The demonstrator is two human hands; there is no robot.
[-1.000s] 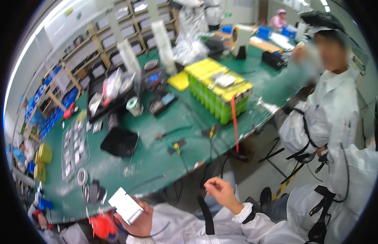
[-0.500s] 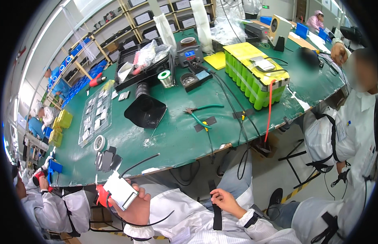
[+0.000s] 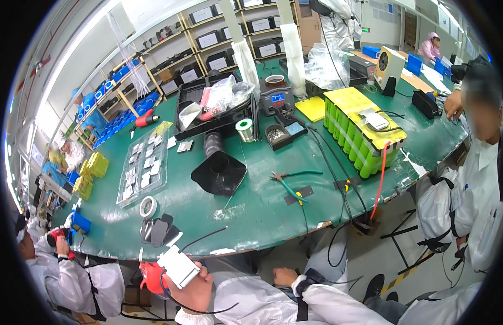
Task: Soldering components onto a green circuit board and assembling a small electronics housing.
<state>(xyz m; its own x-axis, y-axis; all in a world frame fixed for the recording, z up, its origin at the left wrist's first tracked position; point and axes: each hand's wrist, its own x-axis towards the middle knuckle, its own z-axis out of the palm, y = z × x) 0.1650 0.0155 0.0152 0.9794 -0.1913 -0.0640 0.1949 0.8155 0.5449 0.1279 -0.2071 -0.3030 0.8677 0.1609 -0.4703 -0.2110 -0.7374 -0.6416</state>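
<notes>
Step in hand, as I judge it: hold-and-present. Left hand (image 3: pixel 191 290) grasps a white module (image 3: pixel 178 266), fingers curled round its right edge, broad face up and tilted. Landmark: black funnel hood (image 3: pixel 219 172) on the green table (image 3: pixel 262 227). Module sits nearer the person than the hood and a bit left of it, at the table's near edge. Upper black lead (image 3: pixel 204 236) angles up and right toward the hood side; lower black lead (image 3: pixel 208 312) loops under the hand and ends loose.

Any next move probably calls for a firm left grip, with both leads kept off the table edge and the black patches (image 3: pixel 160 230), which lie left of the hood on its near side. A second hand on the leads would likely steady them.

Pose: left forearm enters from the lower edge, wrist bent back, palm mostly up under the module. Right hand (image 3: pixel 285 277) is low by the person's leg, right of the hood and well nearer the person, off the tabletop; knuckles up, fingers curled in, forearm slanting in from lower right. Can't tell if it holds anything. Battery pack (image 3: pixel 361 131) stands right of the hood, farther off, apart from both hands.
</notes>
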